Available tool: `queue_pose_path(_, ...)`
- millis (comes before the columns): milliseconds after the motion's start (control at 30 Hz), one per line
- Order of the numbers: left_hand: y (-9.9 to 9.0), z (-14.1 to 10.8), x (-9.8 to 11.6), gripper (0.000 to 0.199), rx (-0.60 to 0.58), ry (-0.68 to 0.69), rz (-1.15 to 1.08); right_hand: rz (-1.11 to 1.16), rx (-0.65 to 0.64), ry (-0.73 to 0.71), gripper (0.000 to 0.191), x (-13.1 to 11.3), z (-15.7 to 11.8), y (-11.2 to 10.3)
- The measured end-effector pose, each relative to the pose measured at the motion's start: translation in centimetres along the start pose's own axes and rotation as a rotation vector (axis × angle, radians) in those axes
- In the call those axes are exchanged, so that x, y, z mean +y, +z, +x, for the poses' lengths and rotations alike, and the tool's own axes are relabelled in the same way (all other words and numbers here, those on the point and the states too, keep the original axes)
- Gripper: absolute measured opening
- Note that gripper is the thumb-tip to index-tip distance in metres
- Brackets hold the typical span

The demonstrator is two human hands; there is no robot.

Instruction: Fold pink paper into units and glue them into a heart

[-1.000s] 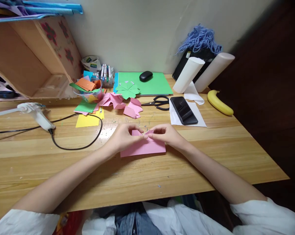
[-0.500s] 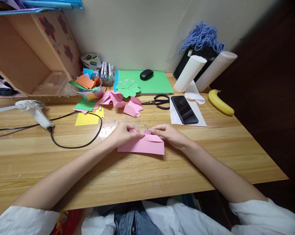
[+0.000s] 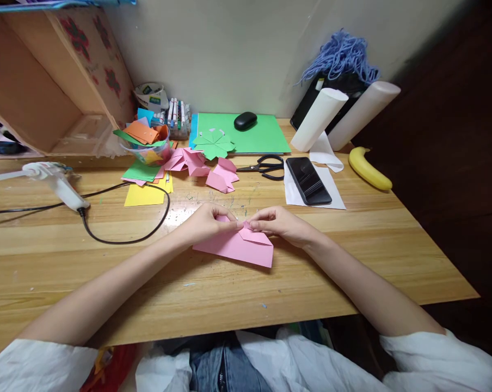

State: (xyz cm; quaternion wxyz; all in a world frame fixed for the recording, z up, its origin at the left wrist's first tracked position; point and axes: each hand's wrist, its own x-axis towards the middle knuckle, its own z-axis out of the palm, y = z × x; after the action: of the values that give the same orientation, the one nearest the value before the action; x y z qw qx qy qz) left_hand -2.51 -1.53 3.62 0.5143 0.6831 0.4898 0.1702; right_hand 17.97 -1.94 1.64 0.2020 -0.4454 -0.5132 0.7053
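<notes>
A folded sheet of pink paper (image 3: 246, 251) is held just over the wooden desk, its long flat edge toward me. My left hand (image 3: 213, 222) pinches its upper left part, thumb on top. My right hand (image 3: 272, 223) pinches the small raised fold near the middle of the top edge, close to the left thumb. A folded flap lies across the paper's right half. Beyond the hands lie pink folded paper pieces (image 3: 222, 175) and a green paper flower (image 3: 214, 144).
Black scissors (image 3: 266, 166) and a phone (image 3: 308, 181) on white paper lie behind my right hand. A banana (image 3: 369, 169) rests at the right edge. To the left are a glue gun (image 3: 62, 188) with a looping cord and a tub of paper scraps (image 3: 146, 147).
The pink paper has tilted a little, its right corner now lower and nearer to me. My right fingers have shifted slightly left, closer to the left thumb.
</notes>
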Motion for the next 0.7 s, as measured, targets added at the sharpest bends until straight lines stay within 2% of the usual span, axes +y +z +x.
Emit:
queue_pose_path(267,0.05,0.04,0.00,0.031,-0.036,0.051,0.005,-0.127,0.024,0.000,0.030,-0.29,-0.32,0.06)
queue_pose_path(433,0.10,0.08,-0.05,0.031,-0.059,0.069,0.002,-0.128,0.031,-0.029,0.028,-0.26,-0.37,0.10)
queue_pose_path(533,0.09,0.06,-0.03,0.032,-0.067,0.066,0.002,-0.099,0.021,-0.041,0.027,-0.21,-0.38,0.03)
queue_pose_path(700,0.03,0.05,-0.04,0.035,-0.039,0.049,0.047,0.081,-0.040,0.013,0.026,-0.02,-0.24,-0.36)
